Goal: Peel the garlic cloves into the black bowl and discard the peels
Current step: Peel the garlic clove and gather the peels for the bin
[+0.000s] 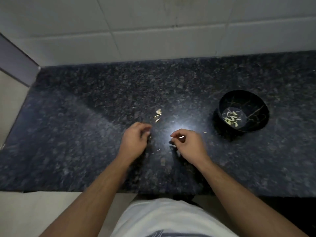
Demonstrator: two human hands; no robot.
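Round black bowl [246, 103] on the dark speckled stone counter [85, 117] holding pale peeled garlic cloves [231, 119], right hand [188, 142] pinching a thin pale sliver [181, 137], left hand [135, 139] curled, grip unclear, papery peels [158, 114] nearby

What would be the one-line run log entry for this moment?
right hand: pinches garlic clove | left hand: curled | black bowl: holds cloves | peels: on countertop

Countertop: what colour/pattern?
Dark blue-black speckled stone countertop, with a bright light glare near the middle; the head view shows it.
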